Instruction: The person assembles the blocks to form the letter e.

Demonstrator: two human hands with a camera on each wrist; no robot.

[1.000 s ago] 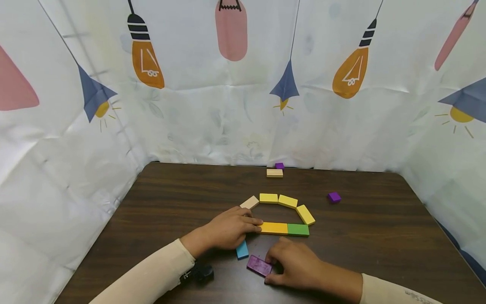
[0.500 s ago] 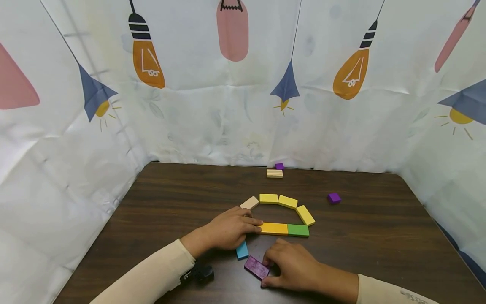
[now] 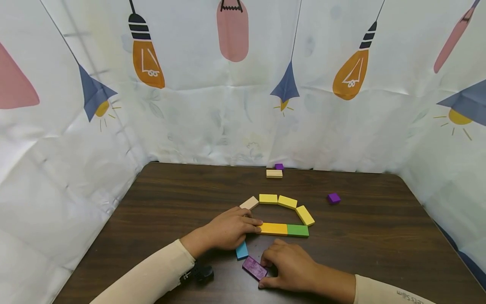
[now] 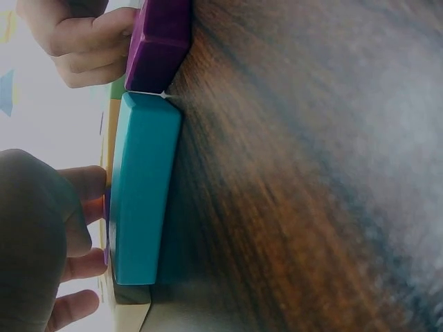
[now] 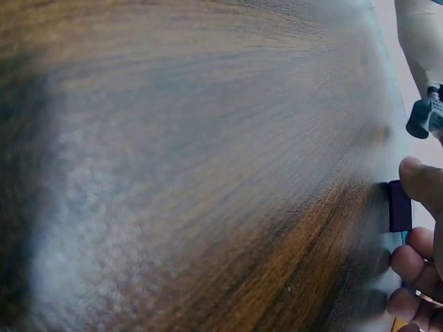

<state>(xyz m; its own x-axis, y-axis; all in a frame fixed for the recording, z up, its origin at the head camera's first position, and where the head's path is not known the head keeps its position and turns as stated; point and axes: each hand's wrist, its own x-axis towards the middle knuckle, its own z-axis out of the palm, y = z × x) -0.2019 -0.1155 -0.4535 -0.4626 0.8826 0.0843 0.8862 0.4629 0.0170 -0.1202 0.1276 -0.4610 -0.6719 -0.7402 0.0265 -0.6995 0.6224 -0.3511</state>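
Observation:
My right hand [image 3: 290, 266] pinches the end of a purple block [image 3: 255, 268] between thumb and fingers, flat on the table. The block's far-left corner meets or nearly meets the near end of a blue block [image 3: 241, 251]; the left wrist view shows this blue block [image 4: 144, 194] end to end with the purple block [image 4: 159, 45]. My left hand [image 3: 228, 228] lies over the blue block's far part and hides it, its fingers stretched out to the left end of an orange block [image 3: 274, 229]. A green block [image 3: 298, 230] continues that row.
Yellow blocks [image 3: 287, 202] and a beige block [image 3: 249, 203] curve in an arc beyond the row. A small purple block [image 3: 333, 198] lies to the right. Near the back edge are a striped wooden piece [image 3: 274, 173] and another purple block [image 3: 279, 166]. A patterned curtain [image 3: 243, 126] surrounds the table.
My right hand has slid the purple block a little to the left, up to the blue block's near end. The left hand has stayed in place.

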